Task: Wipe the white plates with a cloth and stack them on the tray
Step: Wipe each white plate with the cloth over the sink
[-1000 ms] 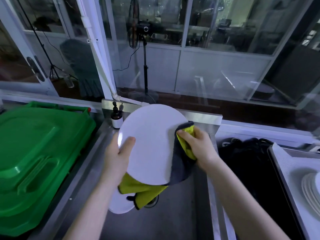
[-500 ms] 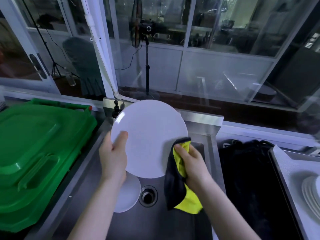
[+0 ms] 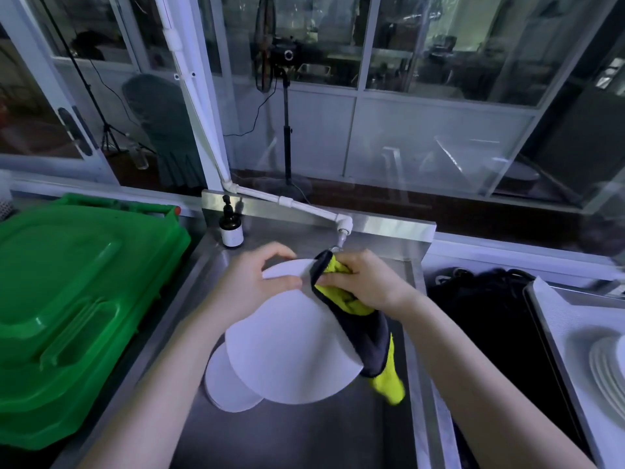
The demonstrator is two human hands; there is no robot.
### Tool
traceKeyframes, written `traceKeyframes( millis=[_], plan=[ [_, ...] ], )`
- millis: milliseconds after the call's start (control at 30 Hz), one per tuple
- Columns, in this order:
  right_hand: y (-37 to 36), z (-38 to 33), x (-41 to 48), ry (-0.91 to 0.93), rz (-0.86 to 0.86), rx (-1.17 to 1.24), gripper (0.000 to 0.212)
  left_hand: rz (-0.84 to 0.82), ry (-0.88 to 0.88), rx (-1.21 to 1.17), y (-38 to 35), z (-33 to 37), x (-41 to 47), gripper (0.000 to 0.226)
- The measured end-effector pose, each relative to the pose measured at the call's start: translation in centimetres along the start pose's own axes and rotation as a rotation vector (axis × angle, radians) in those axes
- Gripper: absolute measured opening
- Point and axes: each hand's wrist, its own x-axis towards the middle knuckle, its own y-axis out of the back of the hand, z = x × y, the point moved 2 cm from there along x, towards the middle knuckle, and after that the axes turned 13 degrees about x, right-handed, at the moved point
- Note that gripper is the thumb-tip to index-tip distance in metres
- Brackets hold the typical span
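Over the steel sink I hold a white plate tilted toward me. My left hand grips its far rim, thumb on the face and fingers behind. My right hand grips a yellow and dark grey cloth against the plate's upper right edge; the cloth hangs down over the right rim. More white plates lie in the sink below, partly hidden. At the right edge several white plates are stacked on the tray.
The sink basin lies in front of me with a white tap pipe and a dark soap bottle at its back. A large green plastic lid lies to the left. A black bin sits between sink and tray.
The plate has tipped from upright to leaning toward me and lower. My left hand shifted from its left side to the top rim. My right hand moved the cloth up to the upper right edge.
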Motion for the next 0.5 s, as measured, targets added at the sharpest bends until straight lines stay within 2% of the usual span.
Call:
traceKeyframes(
  millis=[100,200,267,333,400,500],
  plan=[
    [0.4,2.2,-1.2,-0.104,0.191,0.419,0.026,0.167,0.255,-0.268,-0.2,-1.6,-1.6,0.014],
    [0.3,3.9,-2.0,-0.200,0.480,0.910,0.016,0.329,0.464,-0.538,-2.4,-2.0,-4.3,0.033],
    [-0.7,4.4,-2.4,-0.243,0.609,1.131,0.014,0.389,0.508,-0.709,-4.6,-0.8,-5.2,0.032],
    [-1.9,4.8,-2.8,-0.261,0.660,1.229,0.016,0.452,0.517,-0.808,-6.1,0.8,-4.9,0.031],
    [-2.9,4.8,-3.3,-0.266,0.634,1.218,0.019,0.542,0.544,-0.845,-6.2,1.5,-3.9,0.031],
    [-2.8,4.6,-3.2,-0.245,0.583,1.121,0.016,0.586,0.523,-0.728,-5.3,0.8,-3.0,0.016]
  ],
)
